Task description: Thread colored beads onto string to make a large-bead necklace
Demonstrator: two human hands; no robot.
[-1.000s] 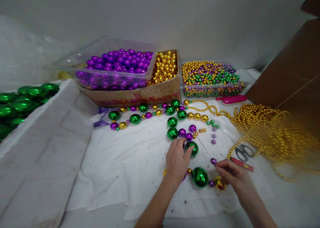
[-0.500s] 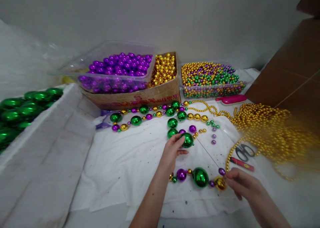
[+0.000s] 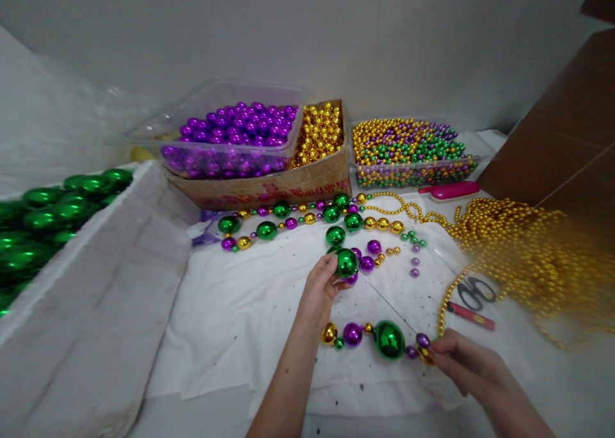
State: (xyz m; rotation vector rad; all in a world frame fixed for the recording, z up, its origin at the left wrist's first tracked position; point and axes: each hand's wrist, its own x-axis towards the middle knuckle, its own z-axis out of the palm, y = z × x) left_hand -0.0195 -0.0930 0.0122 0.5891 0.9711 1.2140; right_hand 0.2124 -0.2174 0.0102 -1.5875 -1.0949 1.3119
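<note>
My left hand pinches a large green bead just above the white cloth, beside loose purple and green beads. My right hand is closed at the end of a short strung row: gold, purple, a big green bead, then a small purple bead. Its fingertips pinch that end, partly covering a gold bead. A thin wire runs from there up toward the left hand.
A longer bead strand lies behind. At the back stand a clear tub of purple beads, a cardboard box of gold beads and a tub of mixed small beads. Gold bead chains, scissors and green balls flank the cloth.
My left hand lifted the green bead off the cloth and carried it up and left. My right hand slid the small purple bead down the wire to the strung row.
</note>
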